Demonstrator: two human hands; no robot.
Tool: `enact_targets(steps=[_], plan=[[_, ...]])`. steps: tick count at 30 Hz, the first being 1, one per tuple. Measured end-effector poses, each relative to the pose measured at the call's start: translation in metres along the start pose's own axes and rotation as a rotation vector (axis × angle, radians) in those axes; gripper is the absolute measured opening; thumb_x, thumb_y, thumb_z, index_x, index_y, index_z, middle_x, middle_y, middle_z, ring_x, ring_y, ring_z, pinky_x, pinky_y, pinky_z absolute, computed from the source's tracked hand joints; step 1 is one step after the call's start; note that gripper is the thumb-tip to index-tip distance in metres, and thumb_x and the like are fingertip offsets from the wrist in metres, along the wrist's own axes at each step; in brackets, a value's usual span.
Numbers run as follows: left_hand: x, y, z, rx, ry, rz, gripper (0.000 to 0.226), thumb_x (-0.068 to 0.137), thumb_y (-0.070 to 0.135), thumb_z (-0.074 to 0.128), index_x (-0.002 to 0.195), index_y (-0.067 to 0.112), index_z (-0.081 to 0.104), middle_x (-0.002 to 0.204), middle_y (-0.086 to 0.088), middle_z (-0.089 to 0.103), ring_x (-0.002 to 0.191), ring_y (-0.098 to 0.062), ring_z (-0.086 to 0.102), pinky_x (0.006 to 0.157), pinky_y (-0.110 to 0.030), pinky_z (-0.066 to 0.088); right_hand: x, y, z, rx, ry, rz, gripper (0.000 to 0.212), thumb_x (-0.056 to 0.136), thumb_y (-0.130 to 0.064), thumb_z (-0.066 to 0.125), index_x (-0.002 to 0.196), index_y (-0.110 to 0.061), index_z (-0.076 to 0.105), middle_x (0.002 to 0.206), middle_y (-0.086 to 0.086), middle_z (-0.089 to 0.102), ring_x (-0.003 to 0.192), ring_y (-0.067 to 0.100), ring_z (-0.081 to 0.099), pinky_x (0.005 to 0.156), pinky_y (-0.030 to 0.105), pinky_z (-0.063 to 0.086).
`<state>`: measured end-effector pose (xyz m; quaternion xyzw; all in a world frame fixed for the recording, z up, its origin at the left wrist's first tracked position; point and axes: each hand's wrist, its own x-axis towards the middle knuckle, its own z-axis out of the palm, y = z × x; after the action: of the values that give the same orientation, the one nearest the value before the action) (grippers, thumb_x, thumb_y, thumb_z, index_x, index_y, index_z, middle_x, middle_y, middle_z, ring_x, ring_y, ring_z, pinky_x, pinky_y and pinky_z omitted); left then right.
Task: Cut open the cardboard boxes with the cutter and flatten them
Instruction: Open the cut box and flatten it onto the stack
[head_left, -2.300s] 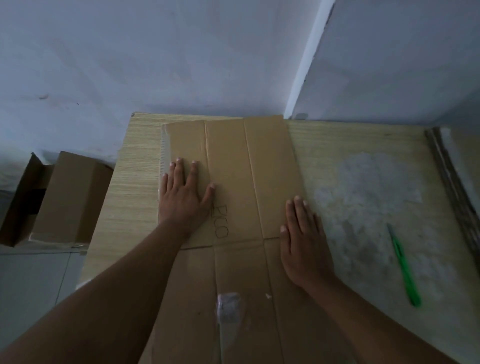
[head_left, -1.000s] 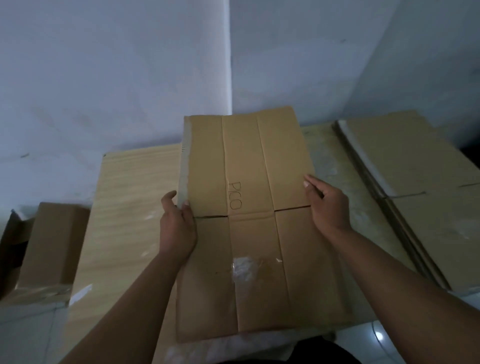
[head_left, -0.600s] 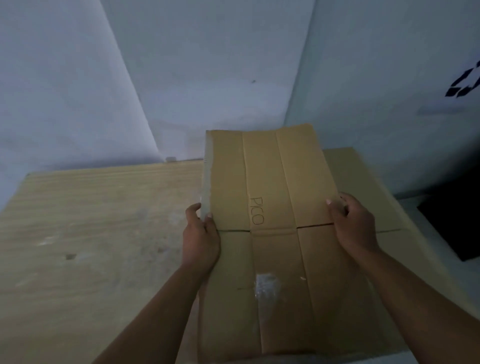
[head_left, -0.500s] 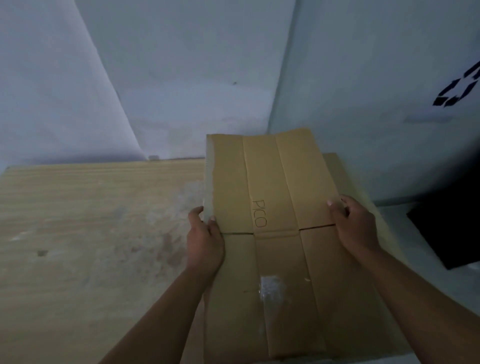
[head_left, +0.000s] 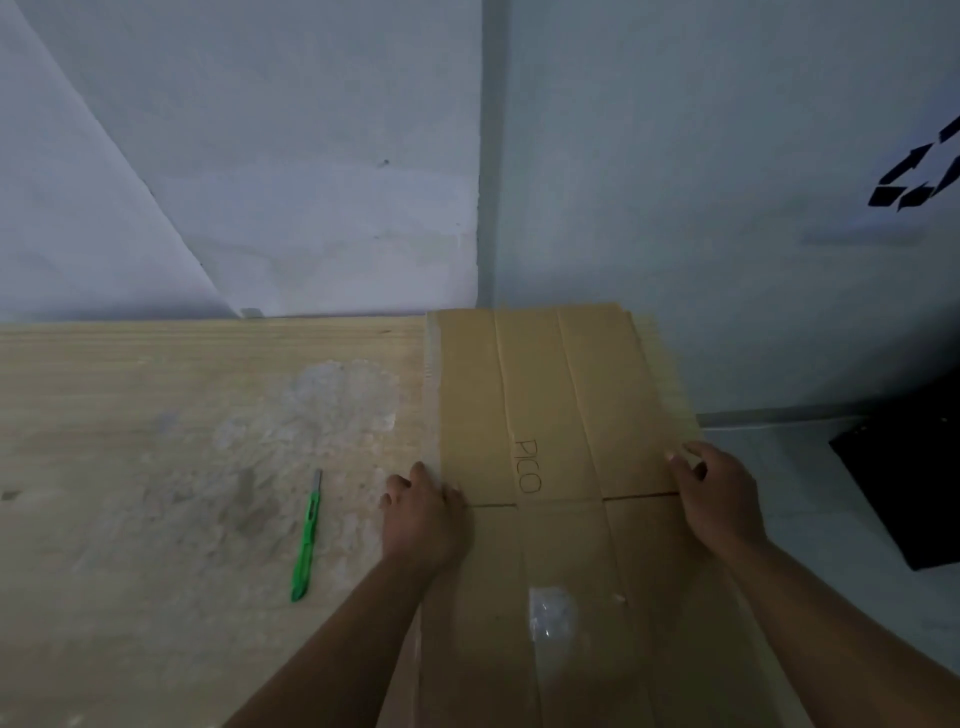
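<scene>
The green cutter (head_left: 306, 540) lies on the wooden table (head_left: 156, 415), left of the flattened cardboard box (head_left: 550, 415). My left hand (head_left: 423, 519) curls round the box's left edge and my right hand (head_left: 719, 499) grips its right edge. The box lies flat between them.

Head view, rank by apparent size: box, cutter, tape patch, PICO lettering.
1. box, by far
2-3. cutter and tape patch: the cutter is longer and the patch wider, so there is no clear rank
4. PICO lettering
</scene>
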<state>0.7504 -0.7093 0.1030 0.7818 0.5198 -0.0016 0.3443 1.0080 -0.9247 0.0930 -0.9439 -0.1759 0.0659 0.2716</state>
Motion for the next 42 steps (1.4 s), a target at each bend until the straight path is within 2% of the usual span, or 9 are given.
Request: enact_targets(steps=[4,8,15,19,21,25,29,34,42], plan=[[0.004,-0.007,0.002,0.099,0.000,0.019,0.036,0.101,0.045,0.050,0.118,0.014,0.045,0.119,-0.017,0.049,0.118,-0.040,0.042,0.097,-0.046,0.037,0.000,0.004,0.009,0.062,-0.014,0.083,0.039,0.097,-0.039,0.060,0.112,-0.004,0.071,0.099,0.019,0.069,0.091,0.036,0.063,0.075,0.036,0.045],[0.009,-0.003,0.003,0.154,-0.018,0.070,0.055,0.105,0.044,0.047,0.143,0.005,0.038,0.131,-0.019,0.045,0.125,-0.039,0.039,0.103,-0.044,0.036,0.008,-0.003,0.002,0.112,0.053,0.110,0.026,0.095,-0.032,0.063,0.098,-0.008,0.072,0.097,0.019,0.068,0.087,0.035,0.062,0.071,0.033,0.041],[0.009,-0.003,0.011,0.062,-0.010,0.058,0.086,0.106,0.039,0.049,0.161,-0.003,-0.003,0.153,-0.023,0.028,0.143,-0.044,0.027,0.118,-0.049,0.025,0.000,0.000,0.010,0.030,-0.157,0.225,0.046,0.098,-0.040,0.057,0.128,-0.006,0.060,0.125,0.027,0.050,0.109,0.043,0.057,0.094,0.040,0.046],[0.013,-0.016,0.021,0.054,0.023,0.056,0.046,0.106,0.032,0.045,0.142,0.003,0.038,0.129,-0.021,0.040,0.127,-0.043,0.036,0.108,-0.048,0.030,-0.005,-0.002,0.014,-0.023,-0.125,0.215,0.047,0.096,-0.045,0.058,0.118,-0.004,0.061,0.117,0.024,0.051,0.103,0.042,0.058,0.093,0.043,0.049],[0.014,-0.019,0.025,-0.040,0.012,0.028,0.040,0.107,0.029,0.044,0.138,0.003,0.040,0.126,-0.021,0.042,0.124,-0.046,0.040,0.106,-0.049,0.035,-0.009,0.000,0.017,-0.020,-0.119,0.215,0.047,0.095,-0.045,0.057,0.116,-0.003,0.061,0.116,0.023,0.051,0.102,0.041,0.058,0.092,0.043,0.050],[0.008,-0.013,0.022,-0.144,0.044,0.013,0.072,0.109,0.028,0.041,0.163,0.002,0.000,0.151,-0.023,0.032,0.139,-0.045,0.035,0.115,-0.053,0.033,-0.017,-0.004,0.018,-0.110,-0.119,0.175,0.052,0.098,-0.050,0.051,0.124,-0.006,0.056,0.121,0.021,0.051,0.109,0.040,0.054,0.092,0.044,0.048],[-0.009,0.001,0.035,0.093,0.134,0.200,0.079,0.108,0.053,0.027,0.163,0.008,-0.007,0.169,-0.020,0.005,0.156,-0.040,0.010,0.124,-0.052,0.014,-0.040,-0.019,0.029,-0.398,-0.020,-0.092,0.071,0.096,-0.057,0.043,0.149,-0.010,0.036,0.148,0.025,0.038,0.135,0.043,0.038,0.110,0.053,0.031],[-0.005,-0.007,0.058,0.336,0.127,0.276,0.092,0.097,0.073,0.005,0.162,0.010,-0.016,0.169,-0.020,-0.021,0.157,-0.034,-0.017,0.128,-0.053,0.001,-0.082,-0.042,0.057,-0.410,-0.217,-0.224,0.078,0.093,-0.073,0.020,0.159,-0.035,0.002,0.166,0.017,-0.005,0.153,0.034,-0.007,0.121,0.058,0.002],[-0.001,-0.016,0.061,0.348,0.121,0.315,0.091,0.099,0.072,0.014,0.162,0.014,-0.018,0.169,-0.016,-0.023,0.157,-0.031,-0.018,0.128,-0.053,0.002,-0.092,-0.039,0.066,-0.495,-0.155,-0.217,0.083,0.092,-0.074,0.018,0.161,-0.030,0.006,0.167,0.018,0.002,0.154,0.035,0.001,0.120,0.061,0.002]])
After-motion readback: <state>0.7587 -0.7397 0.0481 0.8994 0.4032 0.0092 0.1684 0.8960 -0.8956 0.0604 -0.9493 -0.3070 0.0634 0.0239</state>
